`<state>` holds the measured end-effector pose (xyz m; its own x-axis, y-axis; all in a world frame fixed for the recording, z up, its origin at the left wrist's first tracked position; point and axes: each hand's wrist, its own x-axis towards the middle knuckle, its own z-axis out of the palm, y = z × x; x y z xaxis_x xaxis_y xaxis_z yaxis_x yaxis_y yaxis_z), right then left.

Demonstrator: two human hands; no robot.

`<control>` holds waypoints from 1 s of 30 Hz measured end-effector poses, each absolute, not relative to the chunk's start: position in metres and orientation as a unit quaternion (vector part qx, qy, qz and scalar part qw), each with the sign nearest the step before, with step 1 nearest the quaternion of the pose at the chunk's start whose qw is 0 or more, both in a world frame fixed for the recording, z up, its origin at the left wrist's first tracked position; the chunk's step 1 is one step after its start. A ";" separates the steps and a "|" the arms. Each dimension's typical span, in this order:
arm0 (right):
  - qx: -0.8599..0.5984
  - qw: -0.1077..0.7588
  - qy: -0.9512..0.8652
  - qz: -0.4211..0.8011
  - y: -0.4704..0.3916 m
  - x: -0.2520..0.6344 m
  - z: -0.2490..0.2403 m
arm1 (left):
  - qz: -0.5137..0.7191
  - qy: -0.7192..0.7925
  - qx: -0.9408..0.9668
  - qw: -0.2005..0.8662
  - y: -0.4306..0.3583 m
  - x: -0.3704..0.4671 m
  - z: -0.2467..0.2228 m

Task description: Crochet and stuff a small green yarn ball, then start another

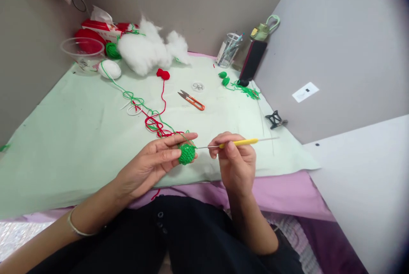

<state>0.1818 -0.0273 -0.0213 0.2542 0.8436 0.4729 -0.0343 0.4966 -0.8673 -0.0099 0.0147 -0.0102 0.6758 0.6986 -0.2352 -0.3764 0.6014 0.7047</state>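
Observation:
My left hand [156, 161] pinches a small round green crochet piece [187, 154] between thumb and fingers, its index finger stretched out behind. Green yarn [145, 105] runs from that piece back across the table. In my right hand [238, 159] is a crochet hook [243, 142] with a yellow handle, held like a pen. The hook's metal tip reaches the right edge of the green piece; whether it sits inside a loop is too small to tell. Tangled red yarn [155, 124] lies just beyond my left hand.
Orange thread snips [193, 100] and a small clear dish [198, 87] lie mid-table. Behind are white stuffing [143, 52], a white ball [110, 69], a plastic cup [84, 59] and a tissue box [102, 29]. At right stand a pen cup [228, 52], a phone [253, 60] and green yarn scraps [249, 90].

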 end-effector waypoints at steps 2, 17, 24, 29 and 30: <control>-0.374 0.677 -0.530 0.349 -0.027 0.179 -0.023 | 0.315 0.253 0.351 0.845 0.012 -0.009 -0.011; -0.372 0.644 -0.503 0.440 -0.023 0.182 -0.027 | 0.320 0.293 0.490 0.756 0.013 -0.010 -0.012; -0.405 0.604 -0.582 0.365 -0.029 0.186 -0.019 | 0.304 0.321 0.522 0.729 0.014 -0.013 -0.008; -0.424 0.534 -0.700 0.212 -0.036 0.186 -0.013 | 0.312 0.357 0.544 0.693 0.013 -0.013 -0.006; -0.415 0.521 -0.727 0.166 -0.037 0.185 -0.013 | 0.319 0.363 0.544 0.686 0.012 -0.012 -0.007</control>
